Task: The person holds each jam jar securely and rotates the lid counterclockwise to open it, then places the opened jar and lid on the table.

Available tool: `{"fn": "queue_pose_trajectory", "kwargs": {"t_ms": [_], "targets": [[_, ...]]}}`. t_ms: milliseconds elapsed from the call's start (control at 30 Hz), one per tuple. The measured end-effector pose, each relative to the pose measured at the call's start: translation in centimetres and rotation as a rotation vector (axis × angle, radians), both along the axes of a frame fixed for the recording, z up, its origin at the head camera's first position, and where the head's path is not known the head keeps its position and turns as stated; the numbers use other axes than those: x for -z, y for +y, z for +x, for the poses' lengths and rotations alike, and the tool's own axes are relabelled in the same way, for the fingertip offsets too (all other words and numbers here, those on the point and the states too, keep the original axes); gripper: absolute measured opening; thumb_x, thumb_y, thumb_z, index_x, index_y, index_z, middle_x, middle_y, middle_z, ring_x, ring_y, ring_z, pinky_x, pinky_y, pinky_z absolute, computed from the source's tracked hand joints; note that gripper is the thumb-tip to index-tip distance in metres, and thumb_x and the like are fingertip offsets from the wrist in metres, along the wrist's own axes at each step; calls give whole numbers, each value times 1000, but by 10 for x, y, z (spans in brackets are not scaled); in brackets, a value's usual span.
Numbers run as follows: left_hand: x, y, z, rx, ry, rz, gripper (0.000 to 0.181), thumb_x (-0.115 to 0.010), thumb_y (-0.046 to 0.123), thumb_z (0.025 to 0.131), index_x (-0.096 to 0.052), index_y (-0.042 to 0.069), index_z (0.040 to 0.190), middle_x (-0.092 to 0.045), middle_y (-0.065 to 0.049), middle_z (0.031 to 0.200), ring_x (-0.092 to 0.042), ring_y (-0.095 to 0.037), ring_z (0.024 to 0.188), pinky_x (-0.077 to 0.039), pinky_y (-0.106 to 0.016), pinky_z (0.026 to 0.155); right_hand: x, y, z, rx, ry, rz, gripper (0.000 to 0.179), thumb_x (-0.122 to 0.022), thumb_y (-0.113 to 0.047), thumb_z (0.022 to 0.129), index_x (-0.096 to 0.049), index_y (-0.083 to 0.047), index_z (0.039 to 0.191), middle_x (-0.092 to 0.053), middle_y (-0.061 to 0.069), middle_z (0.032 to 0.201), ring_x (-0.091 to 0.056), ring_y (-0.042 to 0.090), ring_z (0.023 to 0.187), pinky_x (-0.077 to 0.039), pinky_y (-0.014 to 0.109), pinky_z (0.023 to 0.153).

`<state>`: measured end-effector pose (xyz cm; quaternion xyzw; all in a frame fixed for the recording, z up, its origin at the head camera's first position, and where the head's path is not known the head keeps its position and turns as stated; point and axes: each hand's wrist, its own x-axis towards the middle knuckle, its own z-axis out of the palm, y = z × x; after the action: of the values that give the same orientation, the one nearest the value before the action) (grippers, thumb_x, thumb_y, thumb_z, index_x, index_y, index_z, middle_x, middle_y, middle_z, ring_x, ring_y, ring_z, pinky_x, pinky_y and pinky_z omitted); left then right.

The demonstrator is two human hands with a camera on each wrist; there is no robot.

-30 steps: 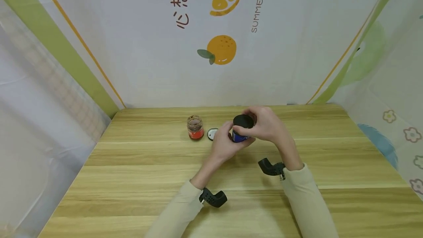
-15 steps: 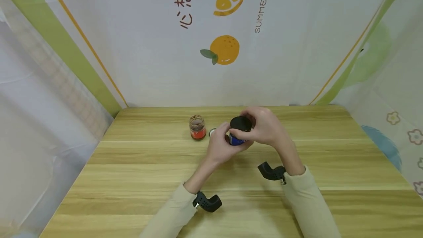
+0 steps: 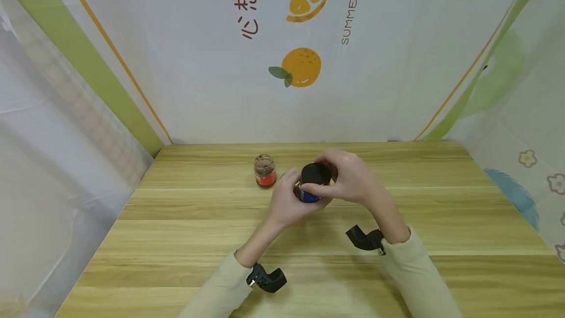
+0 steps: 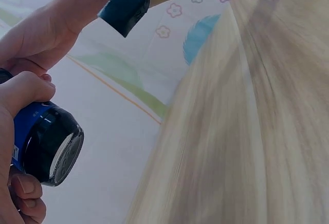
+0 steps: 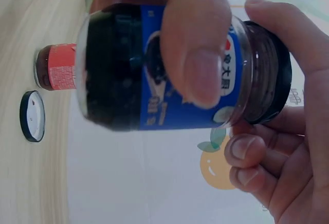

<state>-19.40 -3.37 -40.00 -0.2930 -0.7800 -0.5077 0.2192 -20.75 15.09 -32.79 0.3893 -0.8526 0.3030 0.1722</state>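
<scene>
A glass jar (image 3: pixel 311 198) with a blue label and dark contents is held above the table. My left hand (image 3: pixel 284 202) grips its body, thumb across the label (image 5: pixel 154 106) in the right wrist view. On the jar's mouth sits a black lid (image 3: pixel 316 173), which my right hand (image 3: pixel 350 178) pinches between thumb and fingers. The lid (image 5: pixel 281 75) stands a little askew at the clear glass neck. In the left wrist view the jar's dark base (image 4: pixel 56 147) points toward the table.
An uncapped red-labelled jar (image 3: pixel 266 176) with dark remains inside stands left of my hands on the wooden table (image 3: pixel 185 239). A loose black-rimmed lid (image 5: pixel 34 118) with a white inside lies beside it, mostly behind my left hand in the head view. A printed curtain (image 3: pixel 220 102) hangs behind.
Both hands have come slightly nearer and to the left with the blue-labelled jar. My left hand now covers most of the loose lid in the head view.
</scene>
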Motion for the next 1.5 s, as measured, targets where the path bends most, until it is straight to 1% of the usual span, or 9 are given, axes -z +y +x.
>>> {"fn": "queue_pose_trajectory", "kwargs": {"t_ms": [233,400,500,667,800,933,1133,1267,1500], "targets": [[0,-6,5,9,55,-4,39,-91,20,69,-72,8,101,-58,0,85,-49,-11,73,-47,-25,59,2,-1,9,-15,9,8,49,-89,-40,75,-69,-9,107,-57,-7,82,-49,10,62,-43,26,54],[2,-8,8,12,40,1,39,-91,19,70,-71,6,101,-58,-1,88,-51,-10,71,-49,-27,56,3,-2,12,-9,5,20,54,-88,-44,76,-69,-9,113,-58,-6,87,-50,12,62,-43,25,54],[3,-8,8,-22,38,-10,40,-91,20,70,-71,6,101,-60,-2,89,-53,-11,71,-49,-25,57,3,-2,13,17,-3,36,56,-86,-46,77,-70,-9,116,-59,-6,89,-51,12,64,-43,26,55],[2,-8,10,-102,61,-29,43,-91,23,70,-73,5,104,-63,-3,90,-52,-11,69,-46,-22,57,1,-4,16,72,-6,57,62,-86,-50,76,-70,-8,119,-54,-7,80,-48,10,67,-42,28,56],[1,-8,10,-124,78,-36,42,-90,23,70,-73,6,104,-63,-3,90,-51,-10,67,-45,-22,57,1,-6,17,85,14,59,62,-85,-51,76,-70,-7,118,-52,-7,77,-46,8,66,-41,27,56],[1,-9,10,-106,70,-37,40,-91,24,69,-73,6,101,-63,-2,89,-52,-10,69,-46,-22,58,4,-7,15,56,65,21,57,-79,-56,81,-71,-8,111,-53,-8,76,-46,7,65,-41,26,55],[-1,-12,9,-25,30,5,39,-91,20,69,-73,6,100,-63,-1,88,-58,-14,74,-51,-22,58,11,-9,10,-5,136,-76,66,-62,-69,87,-73,-7,106,-60,-5,80,-47,6,65,-42,25,55],[-4,-15,8,-2,-7,19,37,-90,19,69,-74,7,99,-60,1,86,-56,-13,72,-50,-22,56,13,-10,9,-27,160,-118,66,-60,-70,88,-74,-7,105,-62,-5,82,-47,7,64,-41,25,54],[-7,-18,8,43,-25,17,36,-90,15,69,-74,7,100,-61,-1,88,-56,-13,71,-52,-26,55,17,-12,5,-75,256,-192,61,-61,-65,90,-75,-7,101,-59,-4,78,-44,6,60,-39,25,51]]}}
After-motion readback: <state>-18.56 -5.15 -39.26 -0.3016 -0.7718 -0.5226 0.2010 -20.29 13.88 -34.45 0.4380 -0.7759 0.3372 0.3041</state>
